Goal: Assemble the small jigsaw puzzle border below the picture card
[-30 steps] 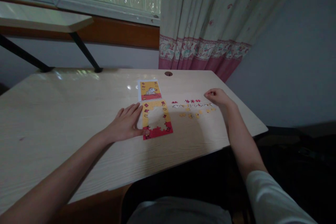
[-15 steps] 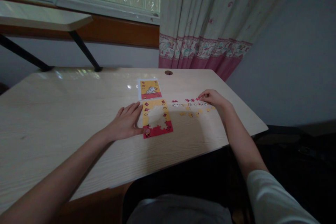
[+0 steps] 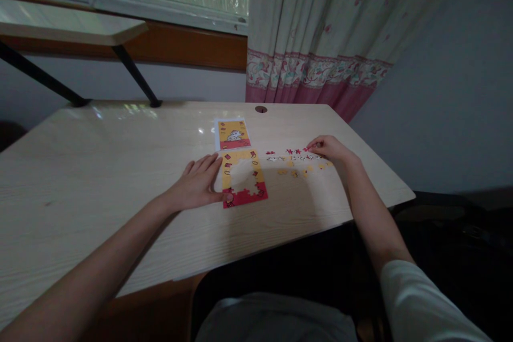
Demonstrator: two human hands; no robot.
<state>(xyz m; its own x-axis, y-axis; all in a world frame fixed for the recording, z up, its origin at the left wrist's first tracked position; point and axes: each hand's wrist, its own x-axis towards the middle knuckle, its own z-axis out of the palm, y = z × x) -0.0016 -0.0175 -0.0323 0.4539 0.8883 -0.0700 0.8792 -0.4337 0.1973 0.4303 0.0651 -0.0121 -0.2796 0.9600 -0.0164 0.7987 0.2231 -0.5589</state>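
A yellow and red jigsaw puzzle (image 3: pixel 245 201) lies on the table with a pale gap in its middle. My left hand (image 3: pixel 196 184) is spread flat at its left side, the thumb on the lower left corner and the fingertips at the upper left edge. Over to the right, my right hand (image 3: pixel 329 149) pinches a red puzzle piece (image 3: pixel 306 149) at the end of a row of red pieces (image 3: pixel 292 152). Below that row are white pieces (image 3: pixel 294 158) and yellow pieces (image 3: pixel 294 173), all loose. Part of the white row is behind my right hand.
Behind the puzzle lies a reference picture (image 3: pixel 233 136) of a white animal on yellow and red. The wooden table (image 3: pixel 120 171) has a round cable hole (image 3: pixel 261 109) near its back edge. A raised shelf (image 3: pixel 80 21) on black legs stands at the back left; a curtain (image 3: pixel 304 69) hangs behind.
The whole view has shifted slightly, so everything appears a little further right. Both hands keep nearly the same places relative to the puzzle and the loose pieces.
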